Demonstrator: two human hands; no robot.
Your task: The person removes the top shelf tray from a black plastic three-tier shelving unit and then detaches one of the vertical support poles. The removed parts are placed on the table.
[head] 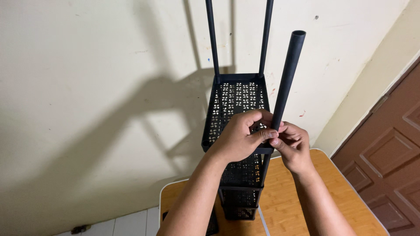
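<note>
Head view: mid-assembly on a black perforated plastic tiered rack point(238, 105) standing on a wood-grain folding table point(302, 196). Left hand point(238, 140) and right hand point(294, 146) both pinching the base of a black hollow plastic tube point(286, 78), fingers curled tight around it, right at the shelf's front corner. Probably seating the pole in its socket; next, straightening and pressing down. Two poles already upright beyond the fingertips.

I see a cream wall point(87, 65) with small marks and strong shadows, a brown panelled door point(389, 153) at right, a wooden counter point(297, 205) with white edging, and white floor tiles point(127, 225) below.
</note>
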